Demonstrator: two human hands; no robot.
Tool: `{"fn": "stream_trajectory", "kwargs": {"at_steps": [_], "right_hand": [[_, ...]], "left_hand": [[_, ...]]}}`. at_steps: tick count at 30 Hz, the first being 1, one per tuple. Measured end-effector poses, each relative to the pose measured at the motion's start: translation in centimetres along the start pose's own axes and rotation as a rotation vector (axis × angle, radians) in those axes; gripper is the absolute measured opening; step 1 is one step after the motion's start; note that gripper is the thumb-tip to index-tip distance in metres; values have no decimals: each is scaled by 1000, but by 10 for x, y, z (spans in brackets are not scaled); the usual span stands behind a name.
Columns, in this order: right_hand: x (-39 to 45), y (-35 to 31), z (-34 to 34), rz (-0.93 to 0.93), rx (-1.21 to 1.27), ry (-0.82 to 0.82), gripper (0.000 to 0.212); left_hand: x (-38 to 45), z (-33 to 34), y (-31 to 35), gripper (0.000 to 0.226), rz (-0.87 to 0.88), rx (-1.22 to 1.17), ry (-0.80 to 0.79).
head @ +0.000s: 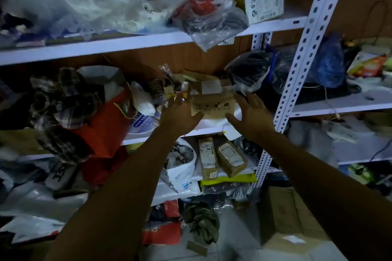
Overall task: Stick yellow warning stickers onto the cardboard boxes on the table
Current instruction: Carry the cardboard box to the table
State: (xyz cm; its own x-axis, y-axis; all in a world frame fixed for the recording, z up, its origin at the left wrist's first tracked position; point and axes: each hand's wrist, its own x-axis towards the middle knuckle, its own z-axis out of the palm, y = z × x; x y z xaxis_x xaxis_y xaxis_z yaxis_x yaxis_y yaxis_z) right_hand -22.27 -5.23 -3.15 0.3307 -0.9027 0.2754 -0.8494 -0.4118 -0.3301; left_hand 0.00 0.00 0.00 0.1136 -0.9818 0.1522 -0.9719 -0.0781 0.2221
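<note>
The small cardboard box (213, 105) sits at the middle shelf (148, 136) front edge. The left hand (179, 115) and right hand (251, 115) flank it, grip wide, holding nothing (no sticker visible). Closing evenly on both sides should lift it without disturbing neighbouring clutter.

dim room, white slotted metal shelving (301, 53) with white shelf boards (118, 45), brown wood-panel wall (178, 55) behind, pale tiled floor (233, 239), shelves crammed with bags and clutter
</note>
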Motion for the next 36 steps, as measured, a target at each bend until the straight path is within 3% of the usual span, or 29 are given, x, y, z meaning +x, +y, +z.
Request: {"fn": "stream_trajectory", "kwargs": {"at_steps": [7,11,15,17,20,25,32,36], "right_hand": [[69,14,26,3,233,42,62],[106,22,39,-30,431,12,44],[126,25,53,92,754,8,50],[130,27,59,116,895,14,59],[134,29,68,204,1040,-35,58],[130,24,82,229,1129,29,56],[130,21,94,277,1171,102,58],[130,14,90,283,1177,104,55]], "left_hand": [[57,22,-6,56,-41,-141,28],[88,32,-8,43,-121,-413,135],[112,54,-12,61,-270,-771,162],[120,66,-15,72,-303,-876,168],[131,80,-17,70,-354,-932,151],[131,99,-16,56,-348,-1046,285],[131,109,-13,55,-338,-1252,348],[131,101,-13,41,-364,-1300,424]]}}
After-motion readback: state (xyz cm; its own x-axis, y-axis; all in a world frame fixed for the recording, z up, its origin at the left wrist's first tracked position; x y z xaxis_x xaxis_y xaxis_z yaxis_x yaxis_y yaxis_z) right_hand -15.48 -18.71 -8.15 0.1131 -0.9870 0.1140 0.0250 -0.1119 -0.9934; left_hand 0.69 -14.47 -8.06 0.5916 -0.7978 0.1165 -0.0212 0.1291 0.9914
